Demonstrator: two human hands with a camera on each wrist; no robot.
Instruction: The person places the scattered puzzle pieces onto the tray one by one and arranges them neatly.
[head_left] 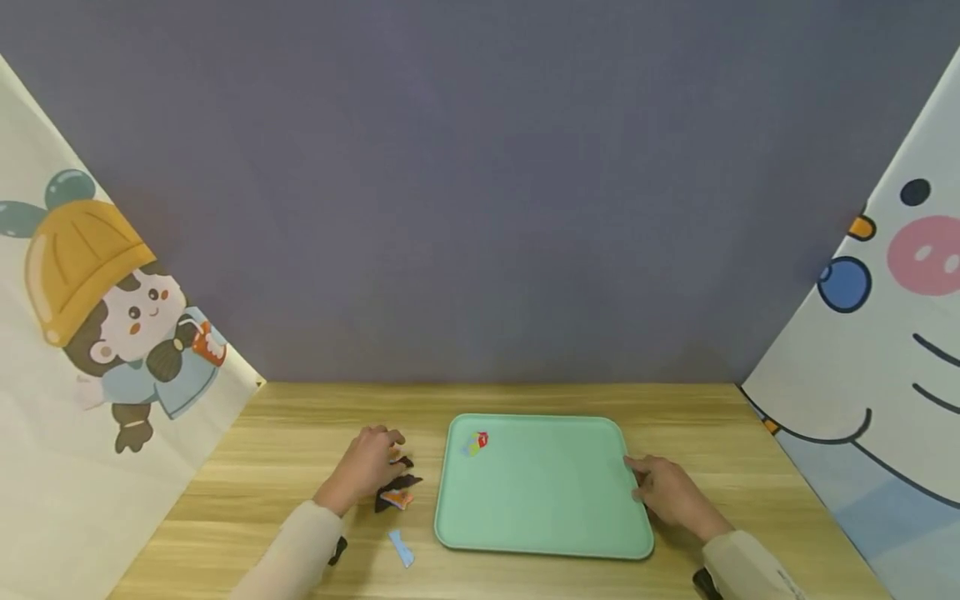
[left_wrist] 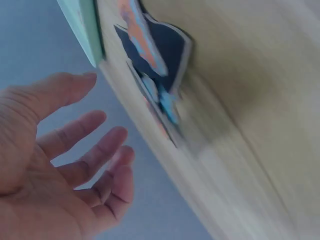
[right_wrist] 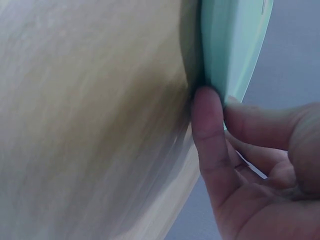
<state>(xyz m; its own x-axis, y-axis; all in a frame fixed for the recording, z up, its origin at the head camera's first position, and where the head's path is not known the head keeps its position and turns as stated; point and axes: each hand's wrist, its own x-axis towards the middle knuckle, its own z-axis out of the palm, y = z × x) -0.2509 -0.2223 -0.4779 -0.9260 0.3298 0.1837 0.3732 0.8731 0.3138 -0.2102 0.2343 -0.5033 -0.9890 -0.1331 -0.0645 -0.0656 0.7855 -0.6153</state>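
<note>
A light green tray [head_left: 543,492] lies on the wooden table. At its right edge my right hand [head_left: 666,490] grips the rim; in the right wrist view a fingertip [right_wrist: 207,107] presses against the outer wall, with the thumb close by. To the left of the tray, my left hand [head_left: 367,462] is over several flat cut-out pieces, its fingers loosely bent and apart. These include a black piece [left_wrist: 167,47] and an orange-patterned piece [left_wrist: 145,42] lying over it. The left palm shows nothing in the left wrist view.
A small multicoloured piece [head_left: 474,443] lies in the tray's far left corner. A light blue strip-like piece [head_left: 401,548] is on the table, nearer than the dark ones. A plain grey wall [head_left: 495,208] rises behind the table, with printed cartoon panels [head_left: 60,433] at both sides.
</note>
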